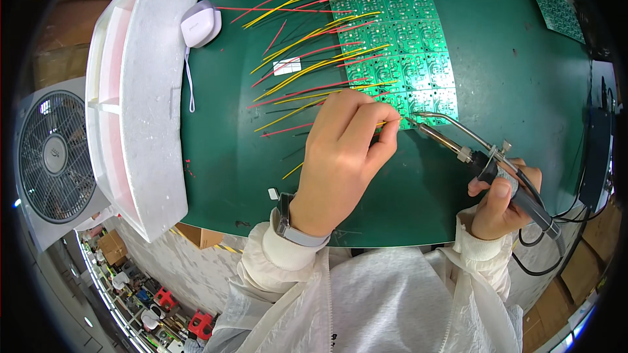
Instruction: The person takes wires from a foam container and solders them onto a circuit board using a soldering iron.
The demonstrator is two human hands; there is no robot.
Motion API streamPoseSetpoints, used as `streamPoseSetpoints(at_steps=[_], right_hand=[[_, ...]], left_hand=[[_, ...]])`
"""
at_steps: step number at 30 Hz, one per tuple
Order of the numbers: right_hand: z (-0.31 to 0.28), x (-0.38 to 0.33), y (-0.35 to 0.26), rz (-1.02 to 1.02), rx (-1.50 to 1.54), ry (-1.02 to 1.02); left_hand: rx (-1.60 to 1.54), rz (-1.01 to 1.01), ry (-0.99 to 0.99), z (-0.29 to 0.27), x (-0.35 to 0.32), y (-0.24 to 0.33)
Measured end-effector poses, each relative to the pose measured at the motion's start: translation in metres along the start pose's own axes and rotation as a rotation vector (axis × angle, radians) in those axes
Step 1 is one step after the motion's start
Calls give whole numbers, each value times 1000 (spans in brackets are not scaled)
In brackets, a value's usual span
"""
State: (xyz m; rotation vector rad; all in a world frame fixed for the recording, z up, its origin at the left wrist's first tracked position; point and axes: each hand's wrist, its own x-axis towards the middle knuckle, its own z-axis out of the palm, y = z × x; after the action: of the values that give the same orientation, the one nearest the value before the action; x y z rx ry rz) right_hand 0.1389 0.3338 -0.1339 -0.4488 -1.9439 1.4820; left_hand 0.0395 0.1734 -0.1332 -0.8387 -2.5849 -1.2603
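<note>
A green panel of joined circuit boards lies on the green mat, with several red, yellow and dark wires running off its left side. My left hand is over the panel's near left corner, thumb and forefinger pinched on a yellow wire at the board. A soldering iron with a thin metal feed tube clamped alongside is gripped in my right hand. Its tip meets the board just right of my left fingertips; whether it touches the wire is too small to tell.
A white foam box stands along the mat's left side, a pale lilac case with a strap beside it. A white paper piece lies under the wires. Another circuit board is at the far right; black cables hang near my right arm.
</note>
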Motion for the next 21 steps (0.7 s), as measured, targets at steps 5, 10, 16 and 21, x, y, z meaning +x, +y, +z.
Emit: streamPoseSetpoints(at_steps=[5,10,16,21], right_hand=[[1,-3,-1,-125,-43,-26],[-10,-6,-3,-129,-29,-201],[-14,-1,-13,-323,-118,-351],[-12,9,-20,-394,-140,-485]], left_hand=[[7,13,11,-3,0,3],[-1,40,33,0,0,1],[9,63,50,2,-2,0],[29,75,52,1,-2,0]])
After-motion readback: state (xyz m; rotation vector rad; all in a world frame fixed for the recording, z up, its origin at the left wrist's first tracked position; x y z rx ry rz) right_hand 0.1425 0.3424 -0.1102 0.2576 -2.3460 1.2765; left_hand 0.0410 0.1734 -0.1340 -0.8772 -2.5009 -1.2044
